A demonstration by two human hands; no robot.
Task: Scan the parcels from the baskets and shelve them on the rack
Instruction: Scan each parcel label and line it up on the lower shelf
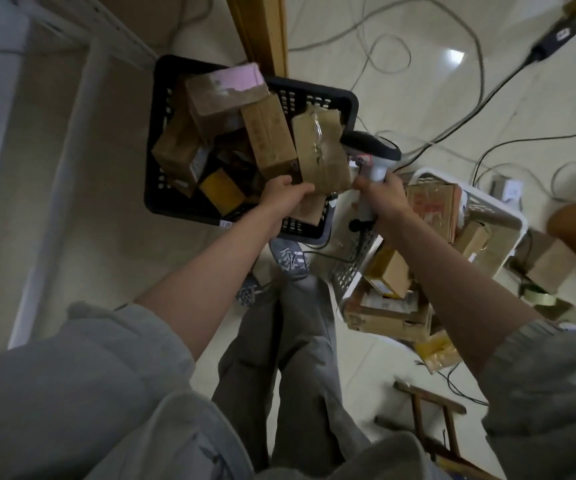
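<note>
My left hand (pixel 288 199) grips the near end of a taped brown cardboard parcel (pixel 319 150) and holds it over the black basket (pixel 162 199). The basket holds several more cardboard parcels, one with a pink label (pixel 236 77). My right hand (pixel 380 202) grips the white handle of a barcode scanner (pixel 371 148). The scanner's dark head sits right beside the held parcel's right edge. A white basket (pixel 494 209) to the right also holds several parcels. The white rack (pixel 85 109) stands at the left.
Cables loop over the pale tiled floor at the back right, with a black power adapter (pixel 556 38). A wooden post (pixel 262 29) stands behind the black basket. Loose boxes and a tape roll (pixel 539 296) lie right of the white basket. My legs and shoes are below, a wooden stool (pixel 432 420) nearby.
</note>
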